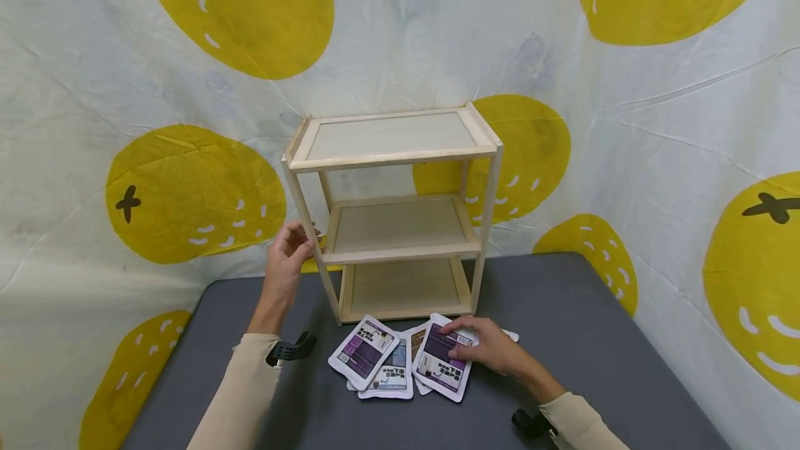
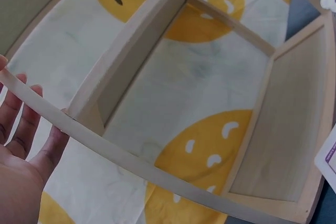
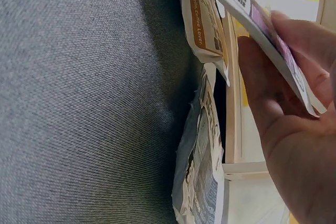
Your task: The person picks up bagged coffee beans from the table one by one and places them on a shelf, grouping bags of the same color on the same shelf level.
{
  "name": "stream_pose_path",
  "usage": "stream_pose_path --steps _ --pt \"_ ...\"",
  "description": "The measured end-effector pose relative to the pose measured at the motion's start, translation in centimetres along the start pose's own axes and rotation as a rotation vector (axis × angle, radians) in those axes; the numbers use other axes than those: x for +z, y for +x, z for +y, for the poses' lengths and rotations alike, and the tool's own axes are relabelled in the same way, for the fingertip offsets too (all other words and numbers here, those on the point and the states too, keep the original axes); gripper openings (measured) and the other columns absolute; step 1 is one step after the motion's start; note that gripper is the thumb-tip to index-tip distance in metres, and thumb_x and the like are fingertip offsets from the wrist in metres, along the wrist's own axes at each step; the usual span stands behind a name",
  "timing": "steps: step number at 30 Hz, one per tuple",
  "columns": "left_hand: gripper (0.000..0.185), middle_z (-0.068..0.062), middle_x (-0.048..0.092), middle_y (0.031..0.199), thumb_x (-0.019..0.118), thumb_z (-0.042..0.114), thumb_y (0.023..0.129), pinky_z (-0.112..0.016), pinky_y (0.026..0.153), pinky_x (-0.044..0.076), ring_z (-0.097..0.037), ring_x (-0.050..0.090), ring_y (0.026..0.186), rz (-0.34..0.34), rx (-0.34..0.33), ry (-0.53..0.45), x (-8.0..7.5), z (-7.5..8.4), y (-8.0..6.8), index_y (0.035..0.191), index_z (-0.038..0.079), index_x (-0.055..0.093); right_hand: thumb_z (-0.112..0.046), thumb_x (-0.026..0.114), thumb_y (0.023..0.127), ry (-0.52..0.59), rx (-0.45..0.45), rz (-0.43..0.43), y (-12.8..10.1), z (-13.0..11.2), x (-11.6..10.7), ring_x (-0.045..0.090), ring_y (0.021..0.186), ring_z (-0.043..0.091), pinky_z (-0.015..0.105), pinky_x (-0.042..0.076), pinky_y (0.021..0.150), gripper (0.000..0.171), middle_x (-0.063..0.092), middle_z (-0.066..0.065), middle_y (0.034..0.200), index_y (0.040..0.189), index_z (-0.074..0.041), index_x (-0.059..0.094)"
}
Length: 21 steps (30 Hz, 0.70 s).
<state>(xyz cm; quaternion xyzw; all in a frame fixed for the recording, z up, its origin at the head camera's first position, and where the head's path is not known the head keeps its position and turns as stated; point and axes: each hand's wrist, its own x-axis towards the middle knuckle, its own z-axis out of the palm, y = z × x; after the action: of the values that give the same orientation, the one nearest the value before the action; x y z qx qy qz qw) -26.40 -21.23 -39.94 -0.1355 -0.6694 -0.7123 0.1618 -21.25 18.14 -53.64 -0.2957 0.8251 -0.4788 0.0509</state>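
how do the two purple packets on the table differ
The left purple packet lies free of either hand; the right purple packet is gripped by the right hand. The left one overlaps a blue-grey packet; the right one overlaps a brown packet. Both are white-edged, before the wooden shelf.

The light on my work is bright, soft and even, with only faint shadows under the wooden shelf (image 1: 394, 214). No glare. My head view bows outward toward the edges around the shelf. At my right wrist, the packets (image 3: 207, 40) near the shelf are close and blurred.
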Motion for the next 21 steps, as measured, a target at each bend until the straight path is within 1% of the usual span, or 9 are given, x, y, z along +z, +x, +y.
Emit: stream_pose_path --steps 3,5,8,10,11,12,14,18,21 --pt "0.033 0.0 0.064 0.106 0.059 0.005 0.101 -0.028 0.084 0.057 -0.033 0.061 0.104 0.001 -0.006 0.011 -0.02 0.05 0.03 0.131 -0.008 0.05 -0.018 0.08 0.088 0.027 0.0 -0.012 -0.1 -0.08 -0.01 0.06 0.11 0.016 0.024 0.047 0.093 0.038 0.067 0.008 0.128 0.125 -0.017 0.07" --pt "0.033 0.0 0.064 0.106 0.059 0.005 0.101 -0.027 0.083 0.057 -0.035 0.062 0.105 0.0 -0.01 0.017 -0.05 0.09 0.06 0.131 -0.007 0.051 -0.017 0.079 0.089 0.052 0.0 -0.008 -0.15 -0.13 0.02 0.059 0.107 0.015 0.024 0.049 0.088 0.038 0.067 0.011 0.128 0.126 -0.014 0.07" --pt "0.032 -0.001 0.064 0.107 0.059 0.005 0.101 -0.026 0.083 0.057 -0.036 0.061 0.105 0.0 -0.012 0.021 -0.04 0.16 0.06 0.13 -0.005 0.051 -0.015 0.076 0.091 0.108 0.004 0.003 -0.16 -0.21 0.12 0.061 0.096 0.011 0.023 0.053 0.077 0.034 0.068 0.015 0.124 0.124 -0.01 0.072" --pt "0.031 -0.001 0.064 0.107 0.059 0.005 0.101 -0.026 0.083 0.057 -0.034 0.061 0.105 0.0 -0.013 0.021 0.0 0.22 0.05 0.13 -0.004 0.052 -0.014 0.075 0.093 0.115 0.002 0.013 -0.14 -0.23 0.17 0.059 0.086 0.008 0.022 0.051 0.068 0.029 0.07 0.015 0.119 0.121 -0.008 0.073" --pt "0.03 -0.001 0.064 0.106 0.059 0.005 0.101 -0.026 0.083 0.057 -0.033 0.061 0.104 0.002 -0.013 0.022 0.03 0.22 0.05 0.129 -0.004 0.052 -0.014 0.074 0.093 0.114 0.003 0.016 -0.13 -0.24 0.19 0.057 0.084 0.007 0.021 0.05 0.067 0.027 0.07 0.015 0.117 0.119 -0.007 0.074" --pt "0.03 -0.001 0.064 0.106 0.059 0.005 0.101 -0.027 0.083 0.057 -0.031 0.061 0.103 0.003 -0.013 0.025 0.03 0.22 0.05 0.129 -0.004 0.052 -0.014 0.073 0.094 0.119 0.004 0.016 -0.12 -0.26 0.2 0.057 0.082 0.007 0.022 0.05 0.066 0.026 0.07 0.016 0.116 0.118 -0.007 0.074" --pt "0.031 -0.001 0.064 0.106 0.058 0.005 0.101 -0.027 0.084 0.058 -0.03 0.06 0.104 0.002 -0.01 0.027 0.07 0.21 0.05 0.13 -0.006 0.05 -0.015 0.072 0.094 0.103 0.009 0.014 -0.13 -0.29 0.2 0.056 0.081 0.008 0.022 0.049 0.066 0.025 0.07 0.015 0.116 0.118 -0.007 0.074" --pt "0.033 -0.001 0.063 0.105 0.057 0.004 0.102 -0.028 0.085 0.058 -0.035 0.059 0.106 -0.002 -0.003 0.023 0.06 0.14 0.07 0.13 -0.01 0.048 -0.014 0.074 0.093 0.128 0.059 -0.022 -0.21 -0.31 0.23 0.062 0.087 0.008 0.023 0.053 0.071 0.03 0.066 0.018 0.12 0.122 -0.008 0.07" --pt "0.032 -0.002 0.063 0.106 0.057 0.004 0.102 -0.03 0.085 0.058 -0.037 0.058 0.106 -0.005 0.0 0.022 0.06 0.13 0.07 0.13 -0.009 0.049 -0.012 0.075 0.092 0.162 0.083 -0.052 -0.21 -0.22 0.3 0.066 0.091 0.011 0.025 0.057 0.075 0.034 0.062 0.02 0.124 0.126 -0.007 0.068"
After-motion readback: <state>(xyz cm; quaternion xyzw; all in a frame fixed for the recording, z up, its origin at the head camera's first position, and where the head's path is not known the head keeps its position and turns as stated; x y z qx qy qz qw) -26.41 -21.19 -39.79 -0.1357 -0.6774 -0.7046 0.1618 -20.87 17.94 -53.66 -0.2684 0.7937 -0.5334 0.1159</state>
